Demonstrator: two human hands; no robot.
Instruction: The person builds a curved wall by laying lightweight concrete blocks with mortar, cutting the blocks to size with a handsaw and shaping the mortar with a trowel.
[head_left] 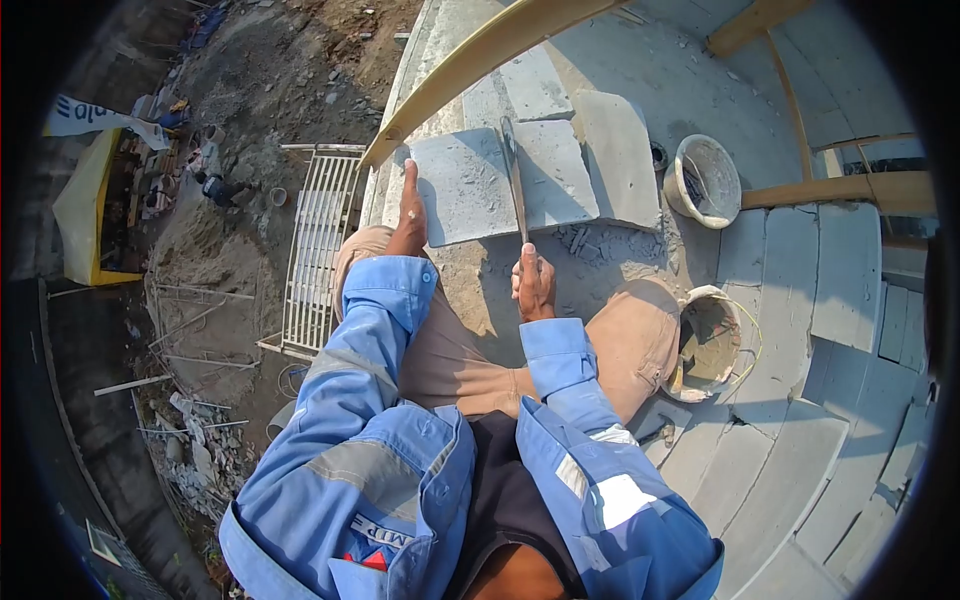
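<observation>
A light grey concrete block (460, 190) lies flat before my knees, with a second grey block piece (556, 175) right of it. My left hand (409, 212) rests stretched out along the left edge of the first block. In my right hand (534, 284) is the handle of a tool with a long, narrow metal blade (514, 180). The blade points away from me, seen nearly edge-on, along the line where the two blocks meet. My right fingers are wrapped round the handle.
Another grey block (618, 160) lies further right. Two buckets, one pale (728, 165) and one holding grey mortar (705, 345), stand to the right. A wooden beam (480, 65) crosses overhead of the blocks. On the left, a white metal frame (322, 250) borders the drop to rubble below.
</observation>
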